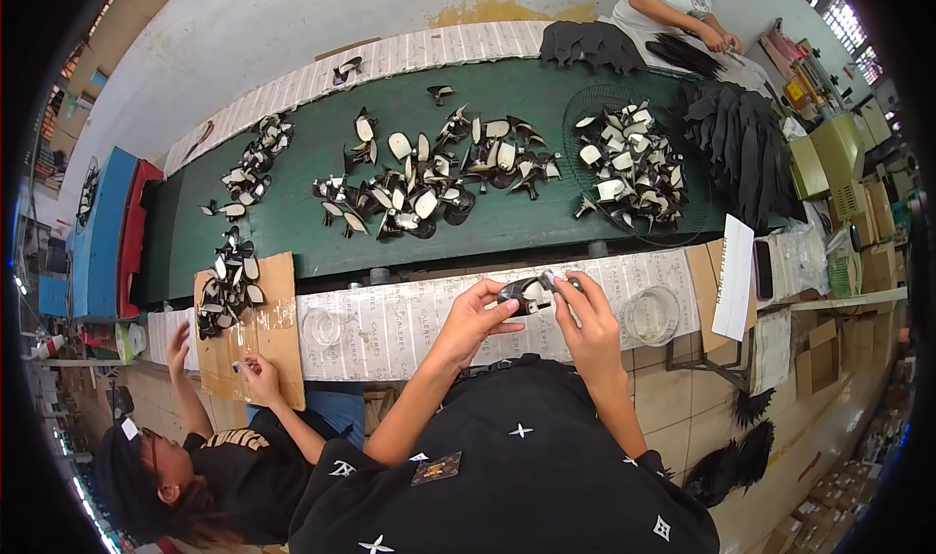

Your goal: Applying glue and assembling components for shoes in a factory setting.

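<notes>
Over the near edge of the bench I hold a black-and-white shoe heel (527, 296) between both hands. My left hand (476, 322) has its thumb and fingers closed on the heel's left end. With bent fingers my right hand (591, 326) pinches the heel's right end, where a dark edge shows. Its fingertips partly cover that end. Beyond my hands, a loose heap of similar heels (425, 203) lies on the green conveyor belt (351, 256). To the right of that heap, a wire basket (575, 128) is piled with more of them.
Two clear round dishes (322, 328) (651, 317) flank my hands on the paper-covered ledge (390, 310). At left a co-worker (234, 466) sits by a cardboard sheet (278, 332) with heels. Black leaf-shaped pieces (741, 144) hang at right; another person (673, 8) works at the far side.
</notes>
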The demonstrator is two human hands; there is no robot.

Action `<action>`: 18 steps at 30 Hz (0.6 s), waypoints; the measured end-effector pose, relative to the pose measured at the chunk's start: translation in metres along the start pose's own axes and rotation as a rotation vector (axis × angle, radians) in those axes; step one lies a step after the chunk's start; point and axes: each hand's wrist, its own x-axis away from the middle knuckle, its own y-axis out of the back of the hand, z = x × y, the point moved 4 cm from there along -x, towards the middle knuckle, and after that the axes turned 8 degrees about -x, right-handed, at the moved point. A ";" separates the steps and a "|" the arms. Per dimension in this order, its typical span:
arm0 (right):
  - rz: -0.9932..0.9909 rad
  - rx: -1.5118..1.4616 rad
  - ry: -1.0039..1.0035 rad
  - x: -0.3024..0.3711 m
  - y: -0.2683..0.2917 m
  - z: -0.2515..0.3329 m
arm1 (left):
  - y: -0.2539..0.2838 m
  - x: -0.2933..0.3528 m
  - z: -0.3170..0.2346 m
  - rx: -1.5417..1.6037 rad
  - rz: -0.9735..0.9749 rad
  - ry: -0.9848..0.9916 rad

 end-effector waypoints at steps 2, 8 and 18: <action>-0.025 0.058 0.015 0.001 0.001 -0.001 | 0.001 -0.001 0.002 0.005 0.003 0.002; -0.106 -0.046 -0.060 0.001 0.013 -0.006 | 0.002 0.001 0.000 0.052 0.014 0.016; -0.052 -0.457 -0.347 0.006 0.006 0.003 | 0.007 -0.001 0.001 0.137 -0.014 0.003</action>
